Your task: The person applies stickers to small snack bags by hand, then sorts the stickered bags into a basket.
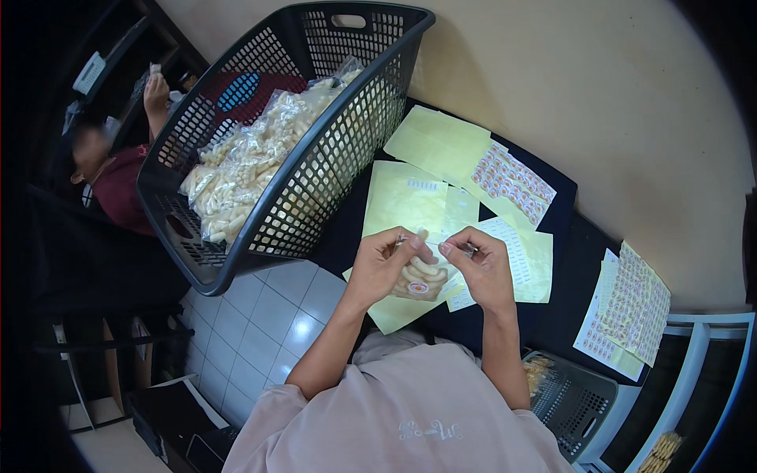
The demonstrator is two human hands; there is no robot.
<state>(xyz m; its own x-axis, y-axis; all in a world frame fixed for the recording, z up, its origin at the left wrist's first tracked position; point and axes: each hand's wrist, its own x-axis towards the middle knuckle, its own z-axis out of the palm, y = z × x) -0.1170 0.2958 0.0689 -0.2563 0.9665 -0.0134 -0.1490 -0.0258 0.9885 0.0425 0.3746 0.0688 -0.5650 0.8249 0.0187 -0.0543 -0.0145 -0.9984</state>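
Observation:
Before my chest, a clear plastic bag (421,273) holds pale, finger-shaped snack pieces. A round printed sticker (419,287) is on the lower part of its front. My left hand (384,260) grips the bag's upper left side, with the thumb across the plastic. With thumb and fingertips, my right hand (482,260) pinches clear plastic at the upper right, which looks like the bag's top edge. Glare and the fingers hide how far the bag's mouth is parted. Beneath both hands lie yellowish backing sheets (402,204) and a white label sheet (513,248).
A tall dark plastic basket (331,159) at the left holds several filled snack bags (254,171). Round-sticker sheets (513,182) lie near the wall; more sticker sheets (636,301) lie at the table's right end. A grey basket (571,402) stands low right. Beyond the tall basket is another person (121,183).

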